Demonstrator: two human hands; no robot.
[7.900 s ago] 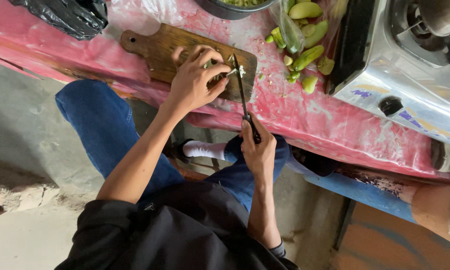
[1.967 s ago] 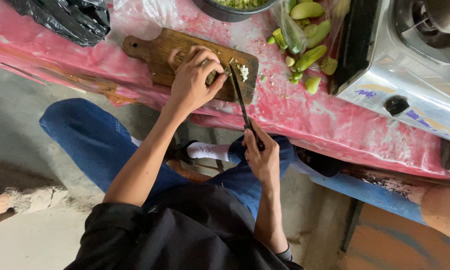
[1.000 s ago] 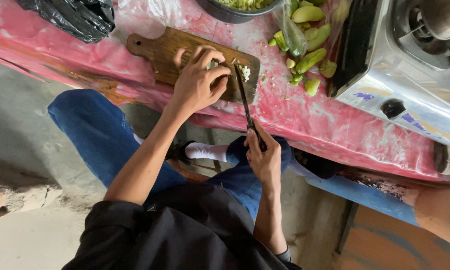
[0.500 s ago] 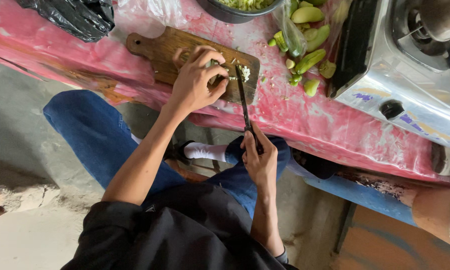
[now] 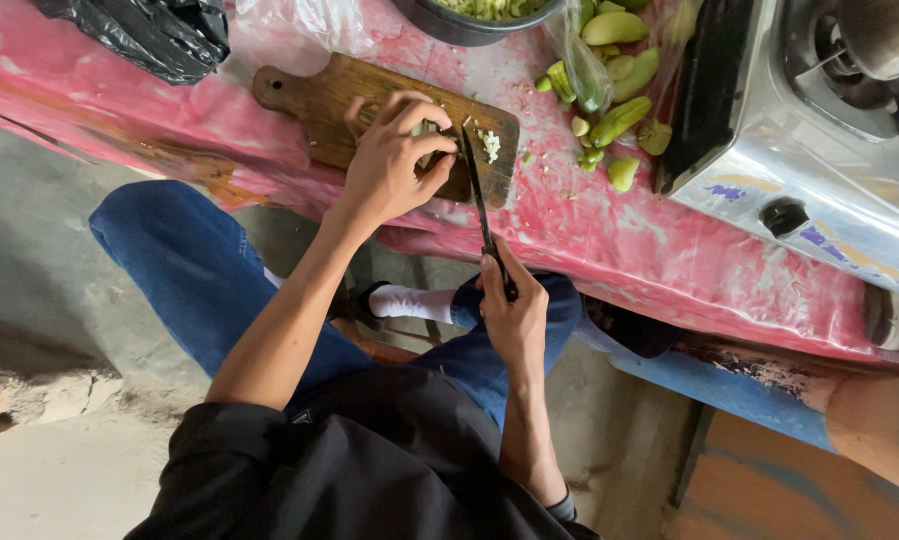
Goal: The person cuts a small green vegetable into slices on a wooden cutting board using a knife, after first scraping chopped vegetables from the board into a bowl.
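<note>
A person's right hand (image 5: 510, 310) is closed around a knife (image 5: 482, 200) handle, blade running lengthwise away from the body, tip on a wooden cutting board (image 5: 370, 110). The left hand (image 5: 395, 160), fingers curled, pins a pale vegetable piece beside the blade

The brown wooden cutting board (image 5: 330, 100) lies on a pink, white-mottled plastic table cover (image 5: 590, 220). Pale green chopped bits (image 5: 490, 145) sit on the board at about 3 o'clock. The long knife (image 5: 480, 195) has a dark blade and a black handle. At 1 o'clock from the board, the small whole vegetables (image 5: 620, 120) are green to yellow-green. A crumpled black plastic bag (image 5: 150, 35) lies at 10 o'clock. The silver metal gas stove (image 5: 810, 170) carries blue markings and a black knob. The person's trousers (image 5: 190, 280) are blue denim, the sock (image 5: 415, 302) white.
</note>
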